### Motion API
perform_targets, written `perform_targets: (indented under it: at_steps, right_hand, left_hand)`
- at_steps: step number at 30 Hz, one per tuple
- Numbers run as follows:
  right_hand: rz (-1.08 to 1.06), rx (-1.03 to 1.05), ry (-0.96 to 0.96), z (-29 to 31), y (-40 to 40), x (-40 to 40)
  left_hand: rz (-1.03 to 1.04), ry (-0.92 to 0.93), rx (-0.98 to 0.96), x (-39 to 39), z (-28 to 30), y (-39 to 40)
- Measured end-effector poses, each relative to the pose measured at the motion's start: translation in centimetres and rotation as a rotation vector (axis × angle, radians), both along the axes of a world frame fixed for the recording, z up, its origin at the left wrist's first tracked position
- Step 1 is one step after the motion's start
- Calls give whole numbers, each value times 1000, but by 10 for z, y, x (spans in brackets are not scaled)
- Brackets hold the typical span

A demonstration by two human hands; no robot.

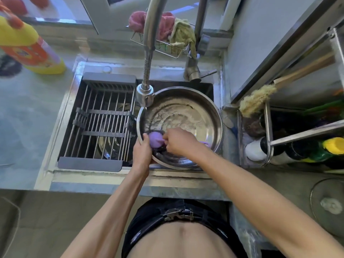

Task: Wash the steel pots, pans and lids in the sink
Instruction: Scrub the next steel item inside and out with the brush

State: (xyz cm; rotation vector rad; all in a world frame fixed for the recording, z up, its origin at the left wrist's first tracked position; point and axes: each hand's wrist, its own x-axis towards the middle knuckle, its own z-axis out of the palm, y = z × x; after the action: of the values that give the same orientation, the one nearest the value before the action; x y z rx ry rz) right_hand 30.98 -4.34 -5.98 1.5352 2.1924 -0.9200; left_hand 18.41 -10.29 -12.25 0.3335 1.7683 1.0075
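A large steel pot (195,112) stands tilted in the right half of the sink (78,77), with soapy foam across its inside. My left hand (142,150) grips the pot's near-left rim. My right hand (179,141) is inside the pot, closed on a purple sponge (155,139) pressed against the inner wall. The faucet head (145,95) hangs over the pot's far-left rim. Under the drying rack (104,120) in the left half of the sink lies more steel cookware (108,144), mostly hidden by the bars.
A yellow and orange detergent bottle (28,45) stands on the counter at far left. A wire caddy (167,43) with cloths hangs behind the faucet. At right are a utensil rack (279,138) with bottles and a brush (256,101). A glass lid (329,203) lies on the right counter.
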Motion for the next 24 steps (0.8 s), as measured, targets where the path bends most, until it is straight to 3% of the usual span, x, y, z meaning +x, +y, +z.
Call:
perform_targets:
  at_steps: [4,8,16,21,24]
  right_hand:
    - [-47,191,45,-9,38,-12]
    - [-96,311,-42,0,71,-1]
    - [-135,160,-240,13,29,43]
    - [-52,71,-66,13,-11,32]
    - [-94,163,15,7,4,18]
  left_hand:
    - [25,-56,3,4,6,-8]
    - [124,-76,4,-3,6,-10]
    - [194,-84,29,-14,12,7]
    - [116,-89,64,4,11,9]
    - [101,-72,85,14,12,6]
